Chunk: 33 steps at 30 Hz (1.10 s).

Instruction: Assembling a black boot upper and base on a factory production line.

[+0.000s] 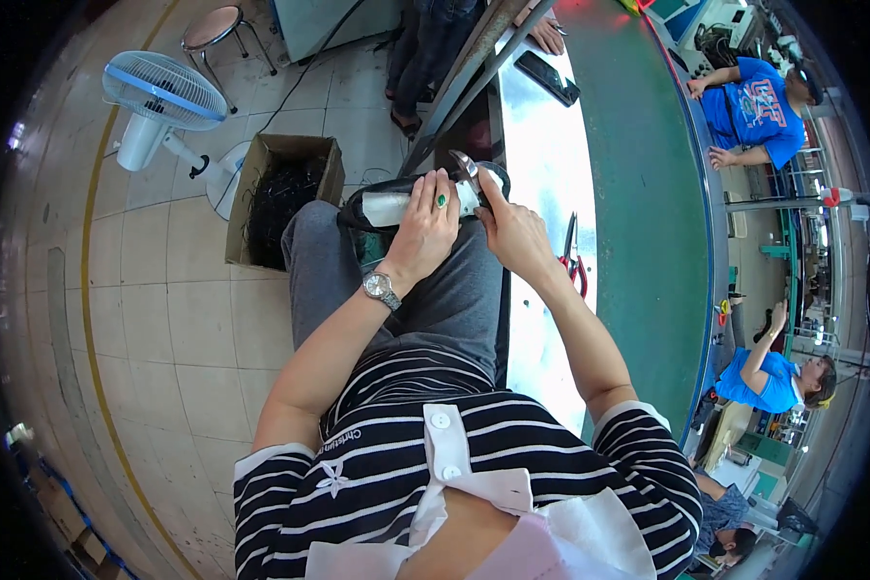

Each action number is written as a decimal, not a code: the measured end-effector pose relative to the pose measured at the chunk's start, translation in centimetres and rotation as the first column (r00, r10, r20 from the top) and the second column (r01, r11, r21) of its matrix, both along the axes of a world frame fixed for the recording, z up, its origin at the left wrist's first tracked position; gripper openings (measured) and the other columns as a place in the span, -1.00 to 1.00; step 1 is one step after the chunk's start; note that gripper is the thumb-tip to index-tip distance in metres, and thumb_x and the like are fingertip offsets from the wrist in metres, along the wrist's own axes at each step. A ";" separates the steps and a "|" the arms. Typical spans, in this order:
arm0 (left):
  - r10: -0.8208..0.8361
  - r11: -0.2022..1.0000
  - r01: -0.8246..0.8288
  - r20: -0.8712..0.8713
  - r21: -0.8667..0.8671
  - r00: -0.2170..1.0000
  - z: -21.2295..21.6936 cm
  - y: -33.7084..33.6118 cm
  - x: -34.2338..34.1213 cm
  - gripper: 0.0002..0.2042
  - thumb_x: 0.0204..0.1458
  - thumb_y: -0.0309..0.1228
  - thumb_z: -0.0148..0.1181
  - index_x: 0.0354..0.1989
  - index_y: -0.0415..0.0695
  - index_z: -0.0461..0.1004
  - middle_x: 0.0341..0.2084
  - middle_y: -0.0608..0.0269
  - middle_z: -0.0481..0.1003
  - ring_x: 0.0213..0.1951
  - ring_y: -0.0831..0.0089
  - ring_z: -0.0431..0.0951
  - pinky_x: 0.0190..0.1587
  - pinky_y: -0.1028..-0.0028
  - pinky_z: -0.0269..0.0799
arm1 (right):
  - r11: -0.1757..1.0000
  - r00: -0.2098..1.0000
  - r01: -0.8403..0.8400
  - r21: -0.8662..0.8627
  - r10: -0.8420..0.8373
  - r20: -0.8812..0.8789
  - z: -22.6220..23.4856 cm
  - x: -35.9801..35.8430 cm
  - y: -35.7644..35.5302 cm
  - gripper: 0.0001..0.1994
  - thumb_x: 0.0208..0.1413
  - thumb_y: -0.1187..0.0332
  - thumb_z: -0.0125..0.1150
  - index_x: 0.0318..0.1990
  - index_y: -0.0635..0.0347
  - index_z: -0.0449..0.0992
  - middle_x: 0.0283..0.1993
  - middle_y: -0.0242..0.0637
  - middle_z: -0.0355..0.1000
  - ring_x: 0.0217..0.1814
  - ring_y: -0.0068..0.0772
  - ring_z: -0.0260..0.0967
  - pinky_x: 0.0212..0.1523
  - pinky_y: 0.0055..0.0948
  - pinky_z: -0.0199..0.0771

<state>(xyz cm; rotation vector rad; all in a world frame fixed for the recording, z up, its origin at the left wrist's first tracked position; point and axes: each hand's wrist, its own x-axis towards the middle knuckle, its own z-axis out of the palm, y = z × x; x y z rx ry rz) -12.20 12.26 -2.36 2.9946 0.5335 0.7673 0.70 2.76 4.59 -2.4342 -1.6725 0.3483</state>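
Across my thighs lies a black shoe [381,209] with a white bottom turned up. My left hand [427,227], with a green-stoned ring and a wristwatch, holds it near the middle, fingers laid over the white part. In my right hand [514,232] is a metal tool with a curved, hammer-like head [466,166], held at the shoe's right end. My fingers hide most of its handle, and I cannot make out whether the head touches the shoe. Red-handled pliers [575,266] lie on the metal bench edge beside my right forearm.
On the left a cardboard box [334,179] holds dark scraps, by a standing fan [164,92] and a stool [213,27]. To my right run a metal ledge [541,338] with a phone [547,77] and a green conveyor belt [648,242]. Co-workers sit beyond it; another person's hand [548,37] rests ahead.
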 end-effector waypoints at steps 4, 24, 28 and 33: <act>-0.005 0.998 0.008 0.042 -0.069 0.999 0.5 -0.1 -0.1 -0.57 0.01 -0.45 -0.01 0.05 -0.47 0.31 0.09 -0.29 0.31 0.16 -0.06 0.33 0.28 0.18 0.16 | 0.979 0.995 0.082 0.186 -0.069 -0.076 0.6 -1.3 -0.1 -0.41 0.21 0.36 0.01 0.37 0.03 -0.03 -0.55 0.04 0.46 -0.49 0.09 0.46 -0.39 -0.03 0.43; -0.114 0.911 0.114 0.024 -0.396 0.993 3.4 3.1 -2.1 -0.37 -0.25 -0.49 0.32 0.09 -0.38 0.29 0.00 -0.13 0.38 0.16 -0.01 0.27 0.22 0.20 0.19 | 0.984 0.437 0.040 -0.172 -0.172 -0.883 2.0 1.1 -2.0 -0.61 0.25 0.43 -0.04 0.22 0.14 0.19 -0.47 -0.32 0.35 -0.50 -0.51 0.39 -0.49 -0.46 0.47; -0.030 0.950 0.034 0.018 -0.309 0.999 1.0 1.4 -3.3 -0.42 -0.15 -0.62 0.08 0.17 -0.44 0.23 0.08 -0.22 0.33 0.16 -0.05 0.27 0.28 0.15 0.11 | 0.999 0.604 -0.012 -0.035 -0.021 -0.797 1.0 0.3 -2.9 -0.47 0.26 0.40 -0.02 0.35 0.13 0.05 -0.47 -0.27 0.42 -0.53 -0.46 0.42 -0.48 -0.44 0.45; -0.089 0.973 0.078 -0.044 -0.217 0.995 0.9 1.4 -3.8 -0.43 -0.07 -0.57 0.05 0.21 -0.46 0.18 0.14 -0.26 0.26 0.21 -0.09 0.22 0.32 0.12 0.06 | 0.969 0.798 -0.130 -0.210 -0.024 -0.602 5.1 0.3 -2.1 -0.39 0.23 0.36 0.02 0.40 0.10 -0.05 -0.40 -0.08 0.45 -0.43 -0.11 0.47 -0.33 -0.26 0.46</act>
